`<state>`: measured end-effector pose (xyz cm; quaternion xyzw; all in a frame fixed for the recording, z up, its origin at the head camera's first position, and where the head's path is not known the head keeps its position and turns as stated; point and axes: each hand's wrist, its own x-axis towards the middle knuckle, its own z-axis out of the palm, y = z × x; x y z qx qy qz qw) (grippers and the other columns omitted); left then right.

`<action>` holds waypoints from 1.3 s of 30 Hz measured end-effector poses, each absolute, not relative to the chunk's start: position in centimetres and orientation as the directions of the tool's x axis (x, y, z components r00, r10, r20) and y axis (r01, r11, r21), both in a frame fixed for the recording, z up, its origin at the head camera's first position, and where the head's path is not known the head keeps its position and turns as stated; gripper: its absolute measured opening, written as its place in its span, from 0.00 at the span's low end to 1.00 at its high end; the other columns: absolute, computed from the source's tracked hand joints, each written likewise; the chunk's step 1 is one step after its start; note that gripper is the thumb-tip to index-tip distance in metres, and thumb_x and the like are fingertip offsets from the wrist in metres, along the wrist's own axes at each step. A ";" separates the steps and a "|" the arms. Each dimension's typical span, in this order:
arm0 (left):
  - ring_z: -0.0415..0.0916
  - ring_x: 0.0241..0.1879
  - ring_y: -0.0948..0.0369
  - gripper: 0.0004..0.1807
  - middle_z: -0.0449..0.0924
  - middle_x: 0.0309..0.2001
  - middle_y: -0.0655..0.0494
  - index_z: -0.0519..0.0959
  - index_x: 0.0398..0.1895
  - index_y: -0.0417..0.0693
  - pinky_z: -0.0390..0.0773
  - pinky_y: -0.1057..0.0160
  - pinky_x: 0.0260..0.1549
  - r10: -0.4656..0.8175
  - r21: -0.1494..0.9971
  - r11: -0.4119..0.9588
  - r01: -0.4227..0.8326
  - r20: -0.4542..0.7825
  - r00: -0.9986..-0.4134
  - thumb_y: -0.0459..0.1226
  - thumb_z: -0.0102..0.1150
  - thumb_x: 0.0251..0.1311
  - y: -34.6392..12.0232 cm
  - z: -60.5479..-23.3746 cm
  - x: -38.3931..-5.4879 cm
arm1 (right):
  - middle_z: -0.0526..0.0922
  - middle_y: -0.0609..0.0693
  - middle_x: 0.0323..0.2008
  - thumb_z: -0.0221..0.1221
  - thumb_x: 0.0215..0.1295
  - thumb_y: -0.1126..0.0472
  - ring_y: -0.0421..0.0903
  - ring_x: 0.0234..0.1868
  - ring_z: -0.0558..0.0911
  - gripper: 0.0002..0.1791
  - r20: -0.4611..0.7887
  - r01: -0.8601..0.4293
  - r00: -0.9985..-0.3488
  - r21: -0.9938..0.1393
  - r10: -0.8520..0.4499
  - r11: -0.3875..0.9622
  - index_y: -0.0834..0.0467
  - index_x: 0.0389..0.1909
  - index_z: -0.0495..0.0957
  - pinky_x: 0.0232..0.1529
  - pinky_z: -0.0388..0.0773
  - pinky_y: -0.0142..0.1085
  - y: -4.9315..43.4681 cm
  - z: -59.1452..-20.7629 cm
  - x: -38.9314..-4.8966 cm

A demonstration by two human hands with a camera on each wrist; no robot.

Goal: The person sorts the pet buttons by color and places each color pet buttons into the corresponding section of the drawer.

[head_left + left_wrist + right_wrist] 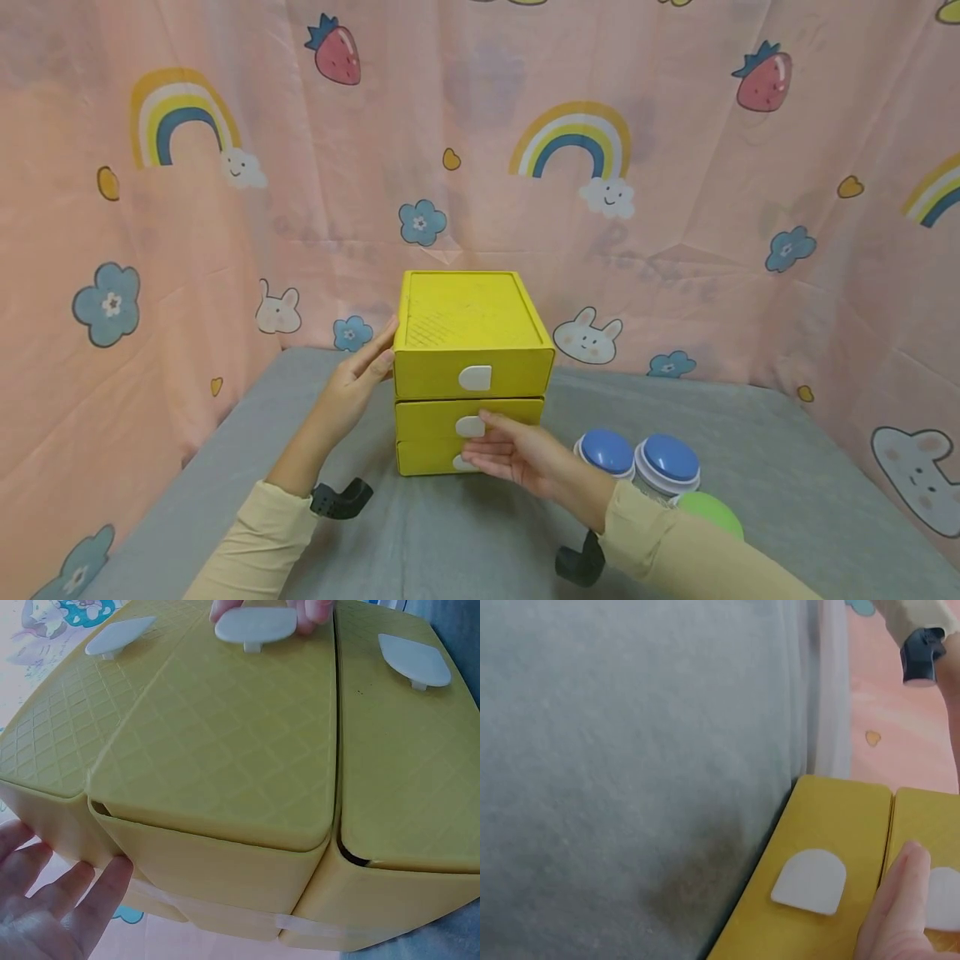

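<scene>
A yellow three-drawer box (474, 312) stands on the grey cloth, with a white tab on each drawer front. My left hand (363, 375) rests against the box's left side, fingers fairly straight; the left wrist view shows its fingertips (112, 877) touching the side wall. At the middle drawer, my right hand (528, 454) pinches the white handle (470, 427), its fingertips showing on both sides of that tab in the left wrist view. The top drawer's handle (476, 378) and the bottom drawer's handle (810, 881) are untouched. All the drawers look closed or nearly so.
Right of the box stand two blue-lidded jars (607, 451) (671, 457) and a green round-topped thing (711, 512), partly hidden by my right forearm. A pink patterned curtain (480, 83) hangs behind the grey cloth-covered table (750, 450).
</scene>
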<state>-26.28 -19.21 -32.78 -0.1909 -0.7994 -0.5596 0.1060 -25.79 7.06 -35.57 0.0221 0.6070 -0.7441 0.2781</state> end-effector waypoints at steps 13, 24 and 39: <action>0.56 0.76 0.49 0.28 0.46 0.80 0.57 0.53 0.79 0.57 0.69 0.39 0.66 0.203 0.835 0.283 0.472 0.428 -0.881 0.45 0.38 0.79 -19.3 -32.8 -26.4 | 0.88 0.56 0.42 0.56 0.72 0.45 0.45 0.43 0.88 0.36 -0.347 0.423 -0.816 -0.903 -0.463 -0.069 0.75 0.61 0.69 0.51 0.85 0.35 8.3 -35.9 -22.0; 0.58 0.75 0.50 0.28 0.48 0.80 0.60 0.53 0.79 0.58 0.70 0.41 0.67 0.204 0.834 0.298 0.465 0.420 -0.884 0.46 0.38 0.79 -19.2 -32.8 -26.3 | 0.88 0.54 0.40 0.58 0.71 0.46 0.46 0.43 0.88 0.28 -0.372 0.463 -0.808 -0.880 -0.458 -0.102 0.68 0.53 0.76 0.50 0.85 0.35 9.1 -36.6 -18.2; 0.59 0.75 0.51 0.28 0.50 0.80 0.60 0.53 0.79 0.60 0.70 0.41 0.67 0.201 0.833 0.290 0.471 0.428 -0.881 0.46 0.39 0.79 -19.2 -33.0 -26.4 | 0.88 0.57 0.41 0.59 0.71 0.46 0.46 0.44 0.88 0.32 -0.459 0.550 -0.761 -0.831 -0.457 -0.080 0.75 0.54 0.74 0.53 0.84 0.37 9.7 -37.2 -14.5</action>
